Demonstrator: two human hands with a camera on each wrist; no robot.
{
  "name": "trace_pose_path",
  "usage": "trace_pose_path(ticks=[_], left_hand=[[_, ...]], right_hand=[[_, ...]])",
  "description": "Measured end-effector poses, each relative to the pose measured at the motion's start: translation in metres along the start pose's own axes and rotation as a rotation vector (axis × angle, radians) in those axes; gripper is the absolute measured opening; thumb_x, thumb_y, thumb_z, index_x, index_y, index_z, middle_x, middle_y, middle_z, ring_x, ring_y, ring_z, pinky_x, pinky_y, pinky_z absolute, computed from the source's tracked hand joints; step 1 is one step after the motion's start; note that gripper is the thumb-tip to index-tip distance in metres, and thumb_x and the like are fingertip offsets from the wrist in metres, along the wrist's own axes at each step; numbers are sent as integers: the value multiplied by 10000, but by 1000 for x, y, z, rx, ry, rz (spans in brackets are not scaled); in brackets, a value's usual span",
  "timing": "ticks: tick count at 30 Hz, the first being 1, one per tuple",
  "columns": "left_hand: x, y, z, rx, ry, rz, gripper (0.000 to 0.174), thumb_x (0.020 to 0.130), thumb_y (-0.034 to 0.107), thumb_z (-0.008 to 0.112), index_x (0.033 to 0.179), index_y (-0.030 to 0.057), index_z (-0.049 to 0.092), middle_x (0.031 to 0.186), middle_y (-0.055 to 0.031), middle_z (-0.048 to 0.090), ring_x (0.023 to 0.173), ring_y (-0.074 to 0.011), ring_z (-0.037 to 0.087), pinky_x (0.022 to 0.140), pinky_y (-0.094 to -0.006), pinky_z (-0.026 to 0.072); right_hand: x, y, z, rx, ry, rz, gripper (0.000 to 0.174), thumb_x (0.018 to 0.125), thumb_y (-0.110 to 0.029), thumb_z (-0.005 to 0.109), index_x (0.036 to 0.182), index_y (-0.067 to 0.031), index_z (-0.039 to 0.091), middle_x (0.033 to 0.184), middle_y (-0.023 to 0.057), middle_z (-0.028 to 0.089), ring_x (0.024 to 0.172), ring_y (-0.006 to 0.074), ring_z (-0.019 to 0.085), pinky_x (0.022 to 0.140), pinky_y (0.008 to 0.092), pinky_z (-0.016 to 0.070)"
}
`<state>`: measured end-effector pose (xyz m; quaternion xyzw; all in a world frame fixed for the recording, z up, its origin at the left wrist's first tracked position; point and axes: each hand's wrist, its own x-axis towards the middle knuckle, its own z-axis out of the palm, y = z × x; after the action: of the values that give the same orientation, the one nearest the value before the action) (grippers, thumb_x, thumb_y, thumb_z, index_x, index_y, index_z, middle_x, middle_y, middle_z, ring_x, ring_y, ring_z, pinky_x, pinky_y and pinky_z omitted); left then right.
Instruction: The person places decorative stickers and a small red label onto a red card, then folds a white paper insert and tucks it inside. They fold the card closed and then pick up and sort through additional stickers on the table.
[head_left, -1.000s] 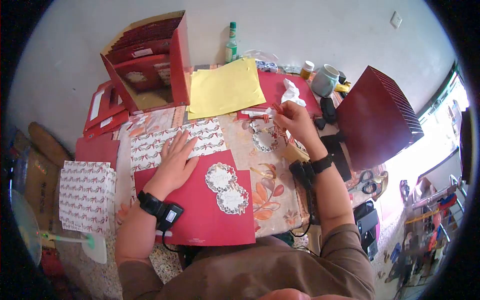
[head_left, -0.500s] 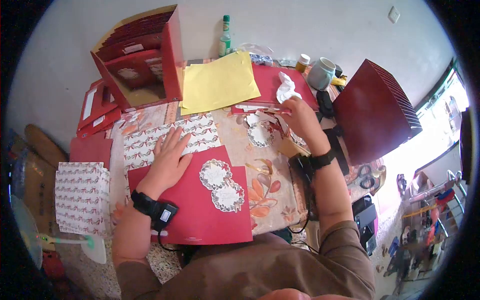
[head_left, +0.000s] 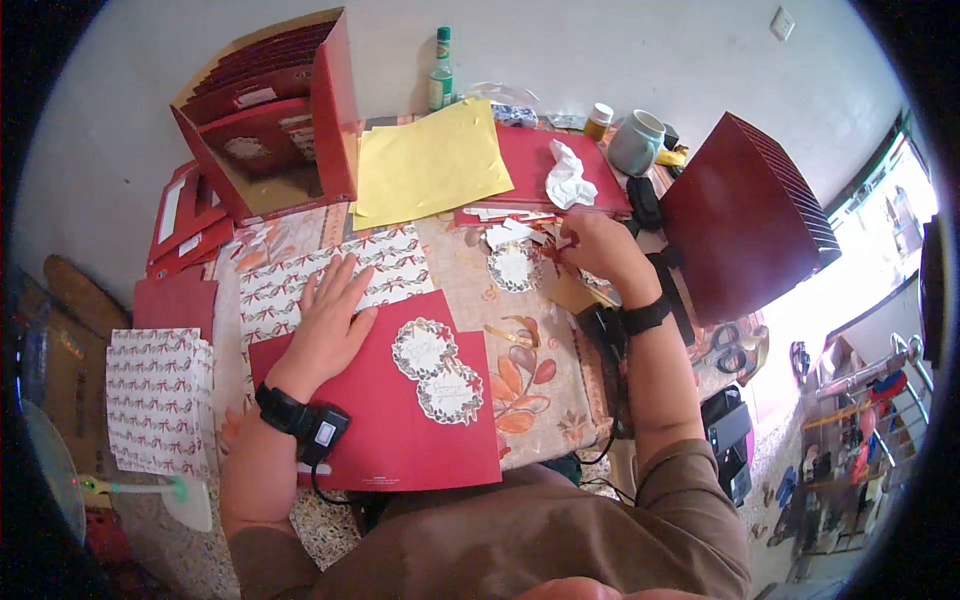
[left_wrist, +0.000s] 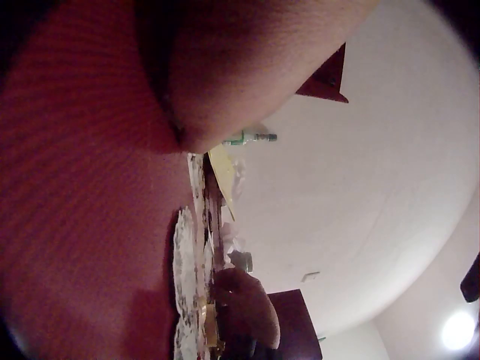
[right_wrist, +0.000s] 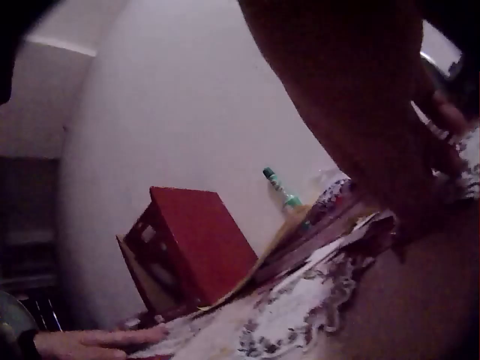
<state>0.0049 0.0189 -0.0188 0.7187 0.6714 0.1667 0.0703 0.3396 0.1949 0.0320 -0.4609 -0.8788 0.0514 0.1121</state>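
My left hand (head_left: pixel 332 322) lies flat with its fingers spread over a white patterned sheet (head_left: pixel 395 265) and the edge of a red folder (head_left: pixel 420 450). Two round wreath cutouts, an upper one (head_left: pixel 424 349) and a lower one (head_left: pixel 450 393), overlap on that folder. At the centre right, my right hand (head_left: pixel 605 255) is bent down over small red and white pieces, beside another wreath cutout (head_left: pixel 514 267) with white scraps (head_left: pixel 508 234) at its top. Something red shows at its fingertips; whether the fingers pinch it is unclear. In the right wrist view the right hand (right_wrist: pixel 360 97) is dark.
A red box of folders (head_left: pixel 335 120) stands back left, a dark red one (head_left: pixel 740 220) right. Yellow sheets (head_left: pixel 430 165), crumpled tissue (head_left: pixel 568 178), a mug (head_left: pixel 636 145) and a green-capped bottle (head_left: pixel 441 75) are at the back. Folded patterned papers (head_left: pixel 155 400) lie left, scissors (head_left: pixel 735 350) right.
My right hand has come down from a raised pinch on a small red-striped piece to the scattered pieces, its fingers now lower. The left hand stays on the sheet. The head view has shifted slightly.
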Motion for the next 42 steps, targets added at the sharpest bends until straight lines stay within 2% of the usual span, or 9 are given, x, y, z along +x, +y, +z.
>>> trace_pose_path(ticks=[4, 6, 13, 19, 25, 31, 33, 39, 42], left_hand=[[0, 0, 0, 6, -3, 2, 516, 925, 202, 512, 1407, 65, 387, 1513, -194, 259, 1429, -320, 183, 1156, -465, 91], [0, 1, -1, 2, -3, 4, 515, 927, 203, 511, 1407, 66, 385, 1512, -194, 262, 1428, -321, 184, 1156, -465, 91], [-1, 2, -4, 0, -1, 14, 509, 934, 209, 504, 1406, 61, 384, 1506, -193, 274, 1426, -321, 190, 1158, -463, 88], [0, 1, -2, 2, -3, 12, 502, 935, 207, 501, 1402, 59, 390, 1506, -193, 273, 1425, -320, 191, 1157, -463, 86], [-1, 3, -4, -2, -1, 6, 502, 935, 202, 499, 1403, 58, 388, 1508, -191, 271, 1427, -317, 187, 1157, -460, 83], [-1, 3, -4, -5, -3, 14, 508, 931, 199, 502, 1403, 53, 386, 1508, -190, 271, 1427, -322, 185, 1156, -458, 83], [-1, 2, -3, -3, -1, 12, 509, 929, 198, 503, 1403, 51, 387, 1507, -190, 272, 1427, -321, 187, 1156, -459, 85], [0, 1, -1, 3, 1, 13, 513, 920, 187, 511, 1400, 50, 391, 1504, -190, 278, 1426, -319, 192, 1154, -461, 96], [0, 1, -2, 2, 3, 12, 515, 917, 184, 515, 1399, 50, 392, 1503, -188, 280, 1426, -318, 193, 1154, -463, 102]], right_hand=[[8, -3, 10, -29, 85, 96, 242, 698, -189, 695, 836, 1, 636, 818, 173, 646, 799, 353, 631, 702, 426, 499], [11, -7, 13, -126, 43, 131, 267, 756, -233, 636, 833, 20, 670, 880, 234, 659, 837, 384, 647, 762, 458, 517], [14, -6, 28, -58, 96, 113, 214, 755, -202, 628, 779, 9, 656, 824, 211, 632, 801, 369, 626, 731, 455, 497], [14, -22, 23, -5, 267, 114, 183, 793, -166, 599, 856, -8, 667, 848, 195, 638, 816, 361, 632, 731, 452, 500], [17, -18, 19, 374, 379, 77, 182, 838, -182, 628, 887, -12, 666, 889, 193, 664, 800, 351, 649, 720, 415, 507], [29, -2, 32, 675, 417, 77, 208, 880, -157, 616, 989, 20, 632, 822, 154, 676, 711, 245, 651, 665, 336, 504], [26, -7, 25, 939, 237, 156, 233, 878, -108, 612, 1063, 33, 592, 828, 106, 679, 724, 193, 634, 673, 310, 503], [33, -8, 45, 780, 455, -61, 257, 857, -54, 612, 1095, 29, 563, 893, 113, 677, 798, 198, 647, 720, 317, 509], [22, -16, 24, 552, 453, 68, 229, 837, -98, 633, 1029, 26, 612, 890, 167, 680, 803, 264, 669, 728, 354, 518]])
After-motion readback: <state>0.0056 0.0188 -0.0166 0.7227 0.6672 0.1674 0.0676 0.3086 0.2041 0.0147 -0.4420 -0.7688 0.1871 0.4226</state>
